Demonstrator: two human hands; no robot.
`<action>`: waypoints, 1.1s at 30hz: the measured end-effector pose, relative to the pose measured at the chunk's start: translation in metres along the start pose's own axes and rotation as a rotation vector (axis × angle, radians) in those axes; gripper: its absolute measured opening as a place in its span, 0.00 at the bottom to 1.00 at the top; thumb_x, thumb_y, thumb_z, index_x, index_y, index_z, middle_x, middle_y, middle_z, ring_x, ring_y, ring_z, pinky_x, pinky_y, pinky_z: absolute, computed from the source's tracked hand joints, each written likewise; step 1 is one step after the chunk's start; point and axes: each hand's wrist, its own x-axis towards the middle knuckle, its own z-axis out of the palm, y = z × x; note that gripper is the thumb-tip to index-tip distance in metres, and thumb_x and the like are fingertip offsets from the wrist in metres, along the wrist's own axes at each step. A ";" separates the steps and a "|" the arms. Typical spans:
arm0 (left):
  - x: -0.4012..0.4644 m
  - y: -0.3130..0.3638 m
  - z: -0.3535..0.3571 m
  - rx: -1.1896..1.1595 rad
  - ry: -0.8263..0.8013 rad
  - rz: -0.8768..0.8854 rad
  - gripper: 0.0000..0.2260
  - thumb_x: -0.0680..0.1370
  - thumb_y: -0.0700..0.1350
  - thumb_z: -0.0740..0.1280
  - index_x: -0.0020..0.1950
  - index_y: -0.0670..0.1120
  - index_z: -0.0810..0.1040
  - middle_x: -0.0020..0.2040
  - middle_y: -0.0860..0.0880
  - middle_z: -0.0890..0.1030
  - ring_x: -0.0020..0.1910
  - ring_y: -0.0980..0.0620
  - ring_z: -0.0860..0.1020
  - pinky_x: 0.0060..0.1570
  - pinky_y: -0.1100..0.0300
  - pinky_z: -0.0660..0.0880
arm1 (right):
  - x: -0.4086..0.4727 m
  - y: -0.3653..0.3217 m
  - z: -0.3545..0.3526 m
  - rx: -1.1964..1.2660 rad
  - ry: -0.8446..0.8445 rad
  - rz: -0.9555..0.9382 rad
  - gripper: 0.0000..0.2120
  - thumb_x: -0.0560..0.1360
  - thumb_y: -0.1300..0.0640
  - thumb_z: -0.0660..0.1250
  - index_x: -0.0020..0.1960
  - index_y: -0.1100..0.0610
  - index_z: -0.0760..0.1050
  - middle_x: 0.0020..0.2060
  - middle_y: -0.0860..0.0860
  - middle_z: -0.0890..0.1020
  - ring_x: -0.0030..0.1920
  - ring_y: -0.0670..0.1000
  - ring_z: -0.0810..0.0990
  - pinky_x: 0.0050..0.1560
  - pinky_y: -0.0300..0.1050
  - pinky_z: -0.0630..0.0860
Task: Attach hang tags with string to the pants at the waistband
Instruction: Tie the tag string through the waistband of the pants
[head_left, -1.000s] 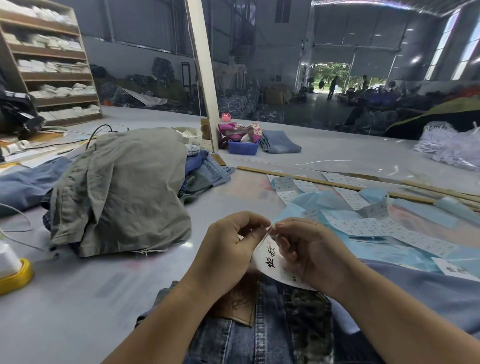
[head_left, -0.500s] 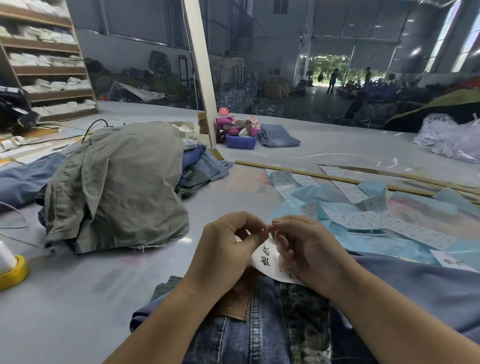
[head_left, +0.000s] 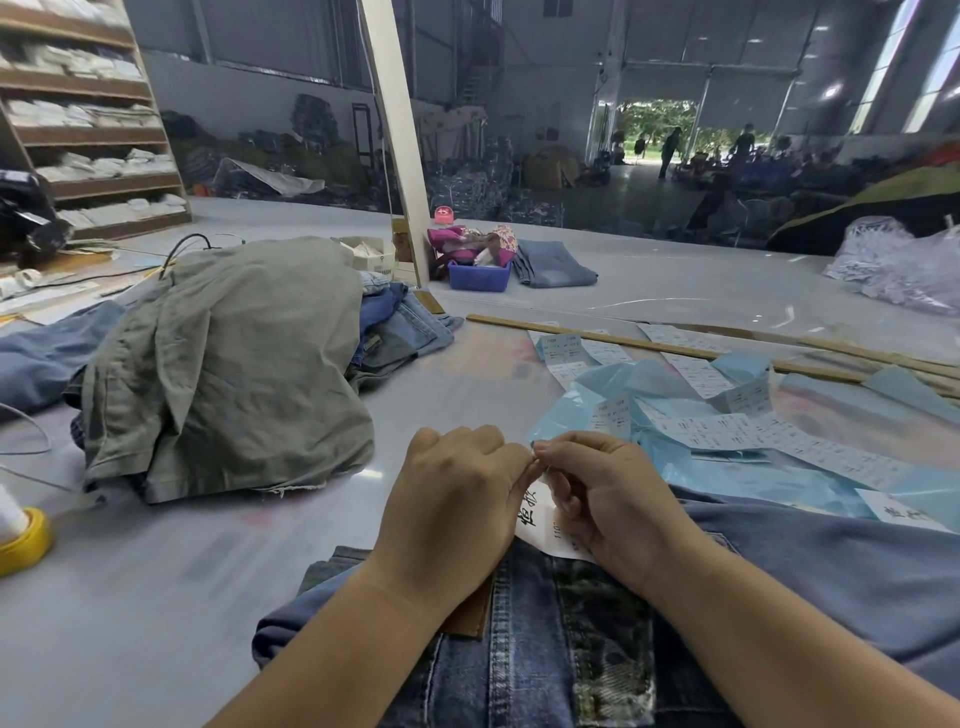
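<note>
Can't really make out any string, but the left hand (head_left: 457, 499) and right hand (head_left: 608, 499) pinch fingertip to fingertip right above the tag (head_left: 535, 525), half hidden between them over the jeans (head_left: 524, 649) waistband.

Left hand (head_left: 452, 512) and right hand (head_left: 608, 506) pinch a white hang tag (head_left: 537, 525) over jeans (head_left: 519, 649) at 6 o'clock.

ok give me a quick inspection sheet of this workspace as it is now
surface: grey table, glossy
job's things: white hang tag over jeans with brown patch; string too fine to see
clutter: olive garment pile, label strips on blue film, blue bin, yellow tape roll
grips: left hand and right hand pinch at the tag's top
cables: black cable behind the pile
surroundings: shelves, open warehouse door
</note>
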 end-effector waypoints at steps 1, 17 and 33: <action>0.000 0.000 0.000 0.010 0.001 -0.008 0.08 0.77 0.47 0.71 0.39 0.47 0.80 0.33 0.50 0.75 0.32 0.46 0.75 0.36 0.52 0.70 | 0.000 0.001 0.000 -0.016 -0.002 -0.012 0.16 0.76 0.64 0.68 0.30 0.57 0.77 0.24 0.53 0.68 0.23 0.47 0.62 0.19 0.34 0.58; -0.003 -0.003 0.005 -0.021 -0.011 -0.063 0.09 0.75 0.46 0.69 0.35 0.47 0.78 0.31 0.51 0.76 0.32 0.47 0.75 0.36 0.53 0.70 | -0.001 0.006 0.001 -0.152 0.004 -0.084 0.15 0.75 0.64 0.68 0.29 0.57 0.74 0.24 0.53 0.69 0.23 0.49 0.61 0.22 0.36 0.58; -0.006 -0.006 0.005 -0.222 -0.022 -0.072 0.02 0.76 0.42 0.71 0.44 0.47 0.82 0.37 0.53 0.79 0.37 0.50 0.77 0.40 0.48 0.74 | 0.000 0.004 -0.001 -0.149 -0.029 0.008 0.13 0.72 0.65 0.67 0.29 0.55 0.77 0.23 0.51 0.69 0.23 0.46 0.61 0.23 0.34 0.57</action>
